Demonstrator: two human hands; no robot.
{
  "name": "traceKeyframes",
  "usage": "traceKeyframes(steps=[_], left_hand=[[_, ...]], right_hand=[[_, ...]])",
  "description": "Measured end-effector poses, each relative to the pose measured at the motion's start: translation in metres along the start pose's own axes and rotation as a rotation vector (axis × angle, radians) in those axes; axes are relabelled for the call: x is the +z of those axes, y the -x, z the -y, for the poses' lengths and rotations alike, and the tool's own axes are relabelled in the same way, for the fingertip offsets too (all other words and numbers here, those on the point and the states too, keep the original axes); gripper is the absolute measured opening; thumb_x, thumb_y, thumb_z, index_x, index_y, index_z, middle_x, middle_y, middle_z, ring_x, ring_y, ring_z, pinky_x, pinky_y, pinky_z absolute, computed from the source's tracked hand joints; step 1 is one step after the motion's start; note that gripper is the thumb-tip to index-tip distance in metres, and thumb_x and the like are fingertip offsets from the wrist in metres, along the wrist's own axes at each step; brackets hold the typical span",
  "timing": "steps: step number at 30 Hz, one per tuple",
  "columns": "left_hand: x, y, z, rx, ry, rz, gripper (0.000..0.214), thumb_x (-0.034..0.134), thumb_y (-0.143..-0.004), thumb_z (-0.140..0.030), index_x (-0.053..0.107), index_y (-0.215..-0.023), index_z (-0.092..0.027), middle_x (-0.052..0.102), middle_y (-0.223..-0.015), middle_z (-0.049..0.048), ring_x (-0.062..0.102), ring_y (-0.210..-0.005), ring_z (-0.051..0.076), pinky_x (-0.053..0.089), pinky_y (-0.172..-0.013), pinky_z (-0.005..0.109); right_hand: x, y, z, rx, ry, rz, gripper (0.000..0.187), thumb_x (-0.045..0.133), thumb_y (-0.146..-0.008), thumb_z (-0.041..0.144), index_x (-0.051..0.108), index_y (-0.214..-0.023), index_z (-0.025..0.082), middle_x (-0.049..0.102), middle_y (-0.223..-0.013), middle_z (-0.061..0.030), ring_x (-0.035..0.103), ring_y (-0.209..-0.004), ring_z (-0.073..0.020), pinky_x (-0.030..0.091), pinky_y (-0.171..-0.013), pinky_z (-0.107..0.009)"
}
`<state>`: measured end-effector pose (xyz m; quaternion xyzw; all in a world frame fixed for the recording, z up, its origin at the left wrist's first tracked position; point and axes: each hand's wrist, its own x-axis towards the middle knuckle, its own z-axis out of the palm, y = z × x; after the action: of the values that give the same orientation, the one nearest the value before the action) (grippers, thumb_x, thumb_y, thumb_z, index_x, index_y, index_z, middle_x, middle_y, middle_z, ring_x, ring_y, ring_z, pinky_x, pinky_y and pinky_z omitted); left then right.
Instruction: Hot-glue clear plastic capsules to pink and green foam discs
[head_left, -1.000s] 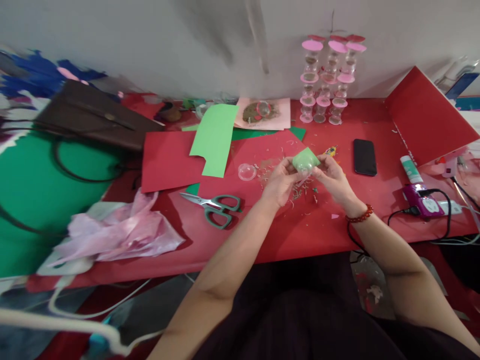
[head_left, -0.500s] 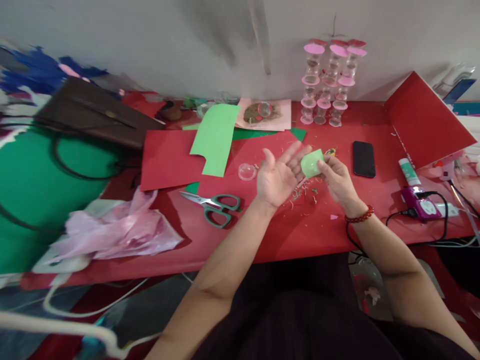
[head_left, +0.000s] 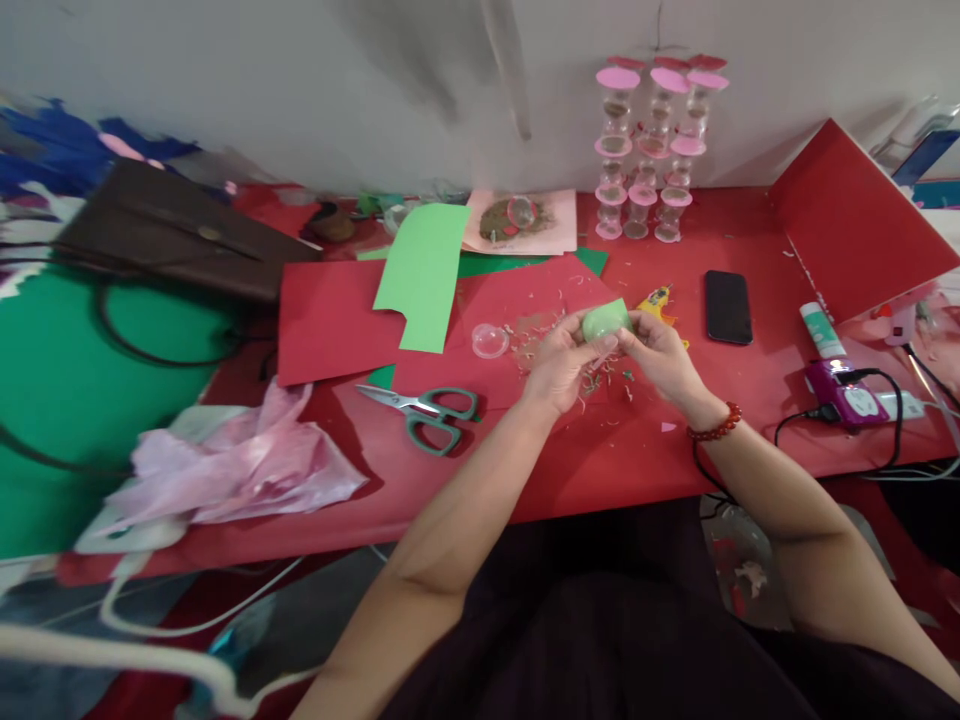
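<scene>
Both my hands meet over the red table (head_left: 465, 470) and hold a small green piece (head_left: 606, 320) between their fingertips. My left hand (head_left: 559, 360) grips it from the left, fingers curled. From the right, my right hand (head_left: 660, 355) pinches it; a red bead bracelet (head_left: 712, 425) sits on that wrist. A small clear plastic dome (head_left: 490, 341) lies just left of my left hand. Scattered shavings lie under the hands. A yellow item (head_left: 658, 303) lies just behind my right hand.
Green-handled scissors (head_left: 427, 412) lie to the left, near red paper (head_left: 330, 320) and a light green sheet (head_left: 424, 275). A black phone (head_left: 727, 307), glue stick (head_left: 821, 330) and purple device with cables (head_left: 847, 385) are at right. Pink-topped clear cup stacks (head_left: 645, 150) stand by the wall. Pink plastic bag (head_left: 232, 465) at front left.
My left hand, open with palm up half a second ago, has closed again on the green piece together with my right hand.
</scene>
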<state>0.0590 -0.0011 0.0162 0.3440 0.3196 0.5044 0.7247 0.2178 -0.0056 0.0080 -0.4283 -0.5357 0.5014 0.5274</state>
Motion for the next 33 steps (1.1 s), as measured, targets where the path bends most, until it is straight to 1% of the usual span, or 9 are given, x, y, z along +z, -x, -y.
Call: traceKeyframes(steps=[4,8,10,15,18,21,23,28,33], left_hand=[[-0.003,-0.003,-0.003,-0.017,-0.012,-0.006,0.051,0.099,-0.058,-0.034,0.075,-0.102,-0.024,0.079,-0.092,-0.0011,0.067,-0.072,0.011,0.049,-0.062,0.025],[-0.004,-0.004,-0.001,-0.005,-0.052,-0.001,0.049,0.097,-0.06,-0.038,0.074,-0.1,-0.024,0.078,-0.086,-0.0017,0.065,-0.069,0.011,0.045,-0.056,0.026],[-0.004,-0.004,0.001,0.008,-0.058,0.004,0.049,0.096,-0.061,-0.038,0.073,-0.102,-0.024,0.077,-0.087,-0.0017,0.067,-0.072,0.012,0.048,-0.059,0.026],[-0.005,-0.005,0.0,0.05,-0.057,-0.012,0.05,0.095,-0.062,-0.04,0.072,-0.104,-0.025,0.079,-0.092,0.0008,0.075,-0.089,0.018,0.057,-0.077,0.032],[-0.005,-0.004,-0.002,0.044,-0.066,-0.009,0.052,0.095,-0.062,-0.042,0.072,-0.105,-0.025,0.08,-0.091,0.001,0.074,-0.084,0.019,0.056,-0.071,0.031],[-0.004,-0.003,-0.003,0.035,-0.06,-0.015,0.052,0.097,-0.059,-0.041,0.073,-0.101,-0.023,0.079,-0.089,-0.0002,0.071,-0.074,0.015,0.051,-0.062,0.028],[-0.002,-0.001,-0.005,0.013,-0.062,-0.005,0.05,0.098,-0.057,-0.037,0.075,-0.099,-0.023,0.079,-0.087,-0.0014,0.069,-0.072,0.013,0.051,-0.062,0.026],[-0.002,0.003,-0.009,-0.03,-0.08,0.056,0.047,0.099,-0.057,-0.032,0.081,-0.1,-0.026,0.081,-0.096,-0.0012,0.072,-0.085,0.014,0.056,-0.079,0.028],[-0.005,0.004,-0.011,-0.05,-0.122,0.08,0.044,0.099,-0.058,-0.03,0.082,-0.099,-0.025,0.081,-0.098,0.0,0.072,-0.09,0.015,0.056,-0.087,0.031]], right_hand=[[0.0,0.003,0.008,0.052,-0.106,0.019,0.048,0.084,-0.075,0.071,0.073,-0.081,0.024,0.071,-0.08,-0.0007,0.066,-0.076,-0.0154,0.061,-0.078,-0.033],[-0.001,0.005,0.011,0.062,-0.103,-0.009,0.047,0.088,-0.071,0.067,0.073,-0.077,0.023,0.07,-0.075,-0.0002,0.066,-0.071,-0.0153,0.064,-0.074,-0.034],[-0.002,0.005,0.011,0.065,-0.101,-0.023,0.047,0.089,-0.071,0.066,0.073,-0.079,0.023,0.071,-0.075,-0.0004,0.067,-0.069,-0.0147,0.065,-0.073,-0.033],[-0.003,0.005,0.01,0.101,-0.135,-0.076,0.045,0.092,-0.07,0.06,0.071,-0.08,0.022,0.071,-0.075,0.0,0.07,-0.066,-0.0138,0.068,-0.075,-0.035],[-0.002,0.005,0.009,0.084,-0.129,-0.09,0.04,0.092,-0.071,0.054,0.071,-0.081,0.021,0.071,-0.075,0.0001,0.069,-0.064,-0.0135,0.067,-0.073,-0.035],[0.0,0.005,0.008,0.066,-0.093,-0.103,0.032,0.087,-0.075,0.048,0.07,-0.08,0.021,0.069,-0.075,-0.0003,0.067,-0.065,-0.0134,0.064,-0.071,-0.034],[-0.001,0.005,0.008,0.043,-0.053,-0.12,0.026,0.083,-0.077,0.043,0.067,-0.077,0.022,0.066,-0.072,0.0008,0.063,-0.065,-0.0123,0.06,-0.068,-0.031],[-0.005,0.005,0.014,-0.065,0.067,-0.128,0.015,0.073,-0.079,0.033,0.065,-0.073,0.023,0.058,-0.07,0.0026,0.05,-0.066,-0.0115,0.044,-0.062,-0.029],[-0.009,0.004,0.019,-0.044,0.122,-0.098,0.014,0.069,-0.077,0.032,0.066,-0.068,0.022,0.054,-0.067,0.0023,0.045,-0.065,-0.0121,0.037,-0.061,-0.03]])
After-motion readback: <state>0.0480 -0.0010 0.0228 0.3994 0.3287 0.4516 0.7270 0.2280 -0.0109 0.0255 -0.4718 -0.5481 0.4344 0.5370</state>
